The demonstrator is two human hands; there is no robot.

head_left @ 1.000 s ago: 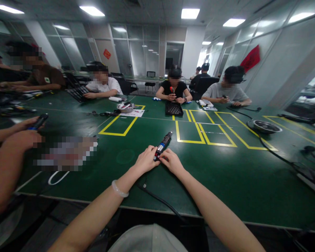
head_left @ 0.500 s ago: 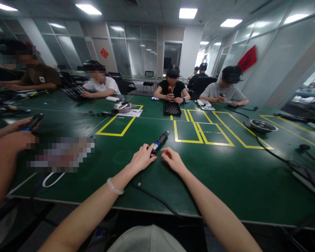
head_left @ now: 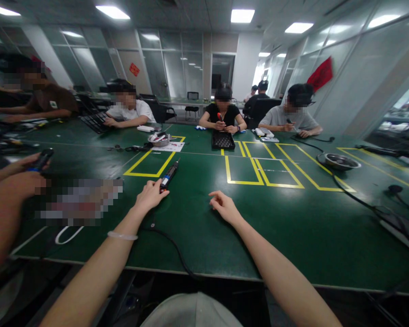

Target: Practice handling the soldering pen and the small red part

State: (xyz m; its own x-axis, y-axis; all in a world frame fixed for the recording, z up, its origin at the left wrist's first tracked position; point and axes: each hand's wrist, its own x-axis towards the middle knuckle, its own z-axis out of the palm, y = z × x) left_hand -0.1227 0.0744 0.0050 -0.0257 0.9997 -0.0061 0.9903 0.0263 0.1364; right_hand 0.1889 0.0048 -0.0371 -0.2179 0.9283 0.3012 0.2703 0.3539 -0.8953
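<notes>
My left hand [head_left: 152, 193] is closed around the rear of a corded electric screwdriver [head_left: 169, 175], black with a blue band. The tool lies low over the green table, its thin tip pointing away and slightly right, near a yellow taped outline. A black cable [head_left: 172, 243] runs from under my left wrist over the front table edge. To the right, my right hand [head_left: 224, 206] rests on the table with its fingers loosely bent and apart, holding nothing.
Yellow tape outlines [head_left: 245, 183] mark the green table [head_left: 197, 245]. A metal bowl [head_left: 342, 162] and cables lie at right. Across the table a person works over a black tray [head_left: 223, 141]. At left, a neighbour's hands [head_left: 20, 181] hold a dark tool beside a blurred-out item.
My left hand has moved left with the electric screwdriver, away from my right hand, and the cable has shifted left with it. My right hand stays where it was.
</notes>
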